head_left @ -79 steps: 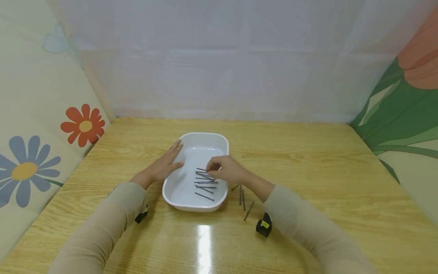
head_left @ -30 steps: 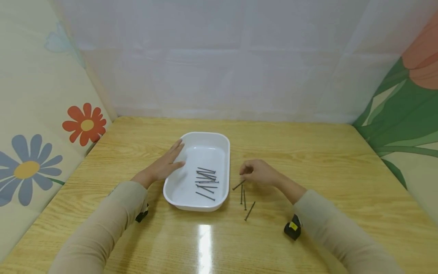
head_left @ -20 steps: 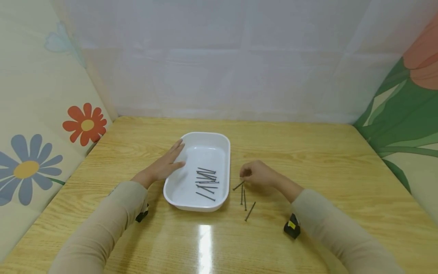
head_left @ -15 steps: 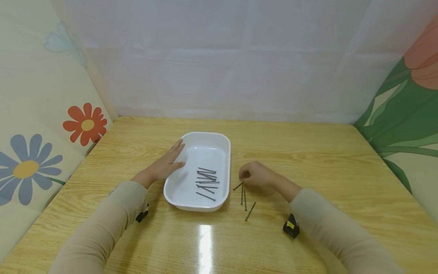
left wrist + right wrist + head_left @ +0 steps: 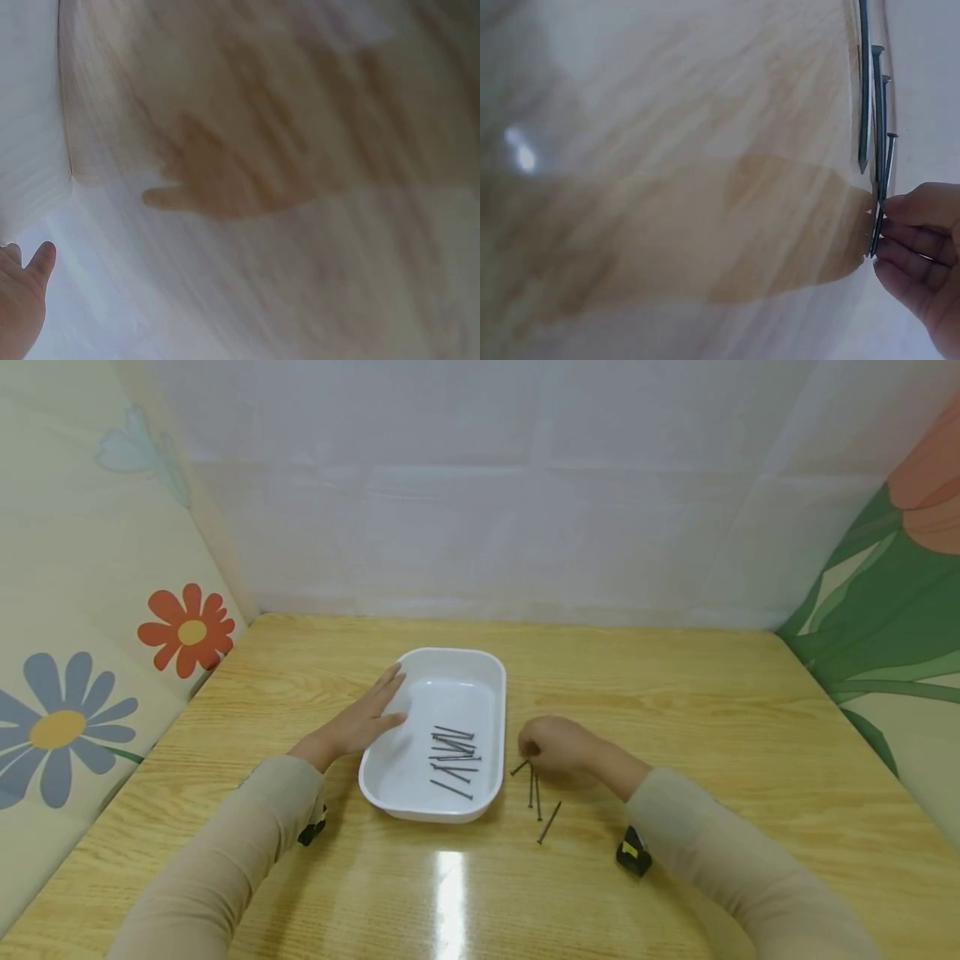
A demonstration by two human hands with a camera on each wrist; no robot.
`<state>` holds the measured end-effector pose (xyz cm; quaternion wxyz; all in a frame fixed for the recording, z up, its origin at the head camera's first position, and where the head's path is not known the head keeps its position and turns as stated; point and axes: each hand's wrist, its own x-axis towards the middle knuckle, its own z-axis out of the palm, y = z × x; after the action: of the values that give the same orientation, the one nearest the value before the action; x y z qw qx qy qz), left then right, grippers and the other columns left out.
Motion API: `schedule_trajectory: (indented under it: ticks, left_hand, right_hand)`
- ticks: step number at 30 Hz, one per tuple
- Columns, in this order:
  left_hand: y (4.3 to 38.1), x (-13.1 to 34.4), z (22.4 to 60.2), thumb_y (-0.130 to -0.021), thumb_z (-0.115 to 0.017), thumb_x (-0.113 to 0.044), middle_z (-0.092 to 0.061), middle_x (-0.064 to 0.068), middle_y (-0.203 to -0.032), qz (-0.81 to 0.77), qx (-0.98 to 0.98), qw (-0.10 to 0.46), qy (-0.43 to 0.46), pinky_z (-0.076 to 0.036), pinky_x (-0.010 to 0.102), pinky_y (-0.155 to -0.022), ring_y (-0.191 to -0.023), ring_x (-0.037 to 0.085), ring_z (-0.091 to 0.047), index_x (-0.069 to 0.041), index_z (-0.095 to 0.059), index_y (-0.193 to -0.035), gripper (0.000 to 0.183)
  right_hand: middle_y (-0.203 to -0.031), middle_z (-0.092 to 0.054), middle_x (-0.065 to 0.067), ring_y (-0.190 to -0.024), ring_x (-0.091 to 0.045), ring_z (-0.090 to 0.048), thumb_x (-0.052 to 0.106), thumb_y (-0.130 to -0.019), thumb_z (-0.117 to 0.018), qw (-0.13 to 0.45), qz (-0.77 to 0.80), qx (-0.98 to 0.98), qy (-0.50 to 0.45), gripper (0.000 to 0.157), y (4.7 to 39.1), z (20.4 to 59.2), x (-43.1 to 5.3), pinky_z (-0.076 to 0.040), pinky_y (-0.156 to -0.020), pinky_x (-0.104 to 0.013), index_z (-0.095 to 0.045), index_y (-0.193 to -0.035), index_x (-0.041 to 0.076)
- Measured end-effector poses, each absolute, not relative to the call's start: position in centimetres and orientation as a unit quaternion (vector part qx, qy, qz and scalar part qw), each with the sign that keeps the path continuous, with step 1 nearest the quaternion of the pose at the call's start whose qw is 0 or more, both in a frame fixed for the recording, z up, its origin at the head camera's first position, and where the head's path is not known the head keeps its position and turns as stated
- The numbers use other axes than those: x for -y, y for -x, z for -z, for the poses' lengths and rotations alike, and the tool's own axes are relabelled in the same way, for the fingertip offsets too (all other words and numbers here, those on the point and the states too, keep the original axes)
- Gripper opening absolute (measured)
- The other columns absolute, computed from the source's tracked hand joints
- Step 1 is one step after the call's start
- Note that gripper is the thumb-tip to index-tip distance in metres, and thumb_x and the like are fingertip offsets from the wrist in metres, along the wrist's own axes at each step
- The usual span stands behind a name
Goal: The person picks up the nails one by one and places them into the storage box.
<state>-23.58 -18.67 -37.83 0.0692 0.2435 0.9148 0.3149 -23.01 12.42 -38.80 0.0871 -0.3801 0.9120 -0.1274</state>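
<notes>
A white rectangular tray stands on the wooden table, with several dark nails lying across its floor. My left hand rests on the tray's left rim, fingers spread; part of it shows low in the left wrist view. To the right of the tray, my right hand has its fingers curled low over a nail, whose head end sticks out toward the tray. In the right wrist view, the thumb and fingertips pinch at that nail. More loose nails lie just in front of this hand.
A separate nail lies slantwise nearest the table's front. Black wrist cameras hang below both sleeves. A white cloth backs the table, and flower-printed panels flank it.
My right hand has gone from above the tray's nails out to the loose nails on the right, then drifted slightly left and lower along one nail. My left hand stays at the rim.
</notes>
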Motion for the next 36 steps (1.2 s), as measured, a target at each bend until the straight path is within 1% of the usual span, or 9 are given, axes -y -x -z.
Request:
schedule_trajectory:
  ticks: [4,7,13,18,22,29,32,36]
  left_hand:
    - [23.7,18.7,37.8,-0.092,-0.039,-0.026,0.01,0.005,-0.144,-0.307,-0.92,0.078,-0.233,-0.004,0.048,-0.1,-0.129,0.026,0.005,-0.006,-0.004,-0.139,0.062]
    - [23.8,18.7,37.8,-0.092,-0.039,-0.025,0.01,0.005,-0.144,-0.3,-0.923,0.082,-0.226,-0.005,0.047,-0.101,-0.129,0.025,0.005,-0.007,-0.004,-0.139,0.062]
    - [23.8,18.7,37.8,-0.092,-0.039,-0.025,0.01,0.004,-0.144,-0.298,-0.923,0.083,-0.227,-0.005,0.048,-0.1,-0.129,0.026,0.004,-0.007,-0.004,-0.139,0.061]
    - [23.7,18.7,37.7,-0.092,-0.038,-0.025,0.01,0.003,-0.144,-0.297,-0.924,0.084,-0.226,-0.005,0.048,-0.1,-0.129,0.026,0.004,-0.007,-0.004,-0.139,0.061]
    - [23.7,18.6,37.6,-0.092,-0.038,-0.026,0.011,0.002,-0.144,-0.297,-0.924,0.088,-0.222,-0.005,0.047,-0.101,-0.129,0.024,0.005,-0.008,-0.003,-0.139,0.061]
    - [23.7,18.5,37.5,-0.092,-0.038,-0.025,0.01,0.004,-0.144,-0.302,-0.922,0.086,-0.227,-0.005,0.048,-0.1,-0.129,0.026,0.004,-0.006,-0.004,-0.139,0.061]
    - [23.7,18.5,37.6,-0.092,-0.038,-0.025,0.01,0.004,-0.144,-0.302,-0.922,0.085,-0.226,-0.005,0.047,-0.101,-0.129,0.026,0.004,-0.006,-0.004,-0.139,0.061]
    - [23.8,18.5,37.7,-0.092,-0.038,-0.024,0.01,0.005,-0.144,-0.3,-0.923,0.084,-0.226,-0.005,0.047,-0.101,-0.129,0.026,0.004,-0.005,-0.004,-0.139,0.061]
  right_hand:
    - [-0.071,-0.054,0.005,-0.066,-0.011,-0.051,0.002,-0.066,-0.06,0.071,0.114,-0.9,0.415,0.01,23.0,38.8,-12.2,-0.044,-0.063,-0.025,-0.062,-0.069,0.012]
    - [-0.069,-0.051,0.006,-0.064,-0.01,-0.049,0.002,-0.066,-0.06,0.069,0.11,-0.895,0.427,0.01,22.9,38.7,-12.1,-0.044,-0.061,-0.024,-0.061,-0.068,0.012]
    - [-0.07,-0.051,0.006,-0.065,-0.011,-0.049,0.001,-0.066,-0.062,0.077,0.115,-0.895,0.424,0.01,22.9,38.5,-12.0,-0.044,-0.062,-0.024,-0.061,-0.07,0.011]
    - [-0.069,-0.052,0.006,-0.065,-0.01,-0.049,0.001,-0.065,-0.061,0.083,0.14,-0.896,0.414,0.011,22.9,38.6,-12.4,-0.043,-0.061,-0.024,-0.059,-0.068,0.011]
    - [-0.069,-0.052,0.007,-0.065,-0.009,-0.048,0.002,-0.068,-0.06,0.093,0.17,-0.895,0.401,0.01,22.8,38.5,-12.7,-0.043,-0.061,-0.024,-0.059,-0.069,0.011]
    - [-0.068,-0.051,0.008,-0.065,-0.008,-0.047,0.007,-0.075,-0.061,0.108,0.218,-0.891,0.382,0.008,22.7,38.5,-13.3,-0.043,-0.062,-0.023,-0.057,-0.07,0.013]
    - [-0.069,-0.052,0.008,-0.067,-0.009,-0.048,0.008,-0.076,-0.06,0.119,0.246,-0.89,0.365,0.007,22.5,38.2,-13.5,-0.043,-0.063,-0.024,-0.056,-0.072,0.013]
    - [-0.071,-0.053,0.005,-0.068,-0.011,-0.049,0.008,-0.077,-0.06,0.119,0.274,-0.886,0.354,0.005,22.3,38.0,-13.6,-0.044,-0.064,-0.026,-0.057,-0.074,0.01]
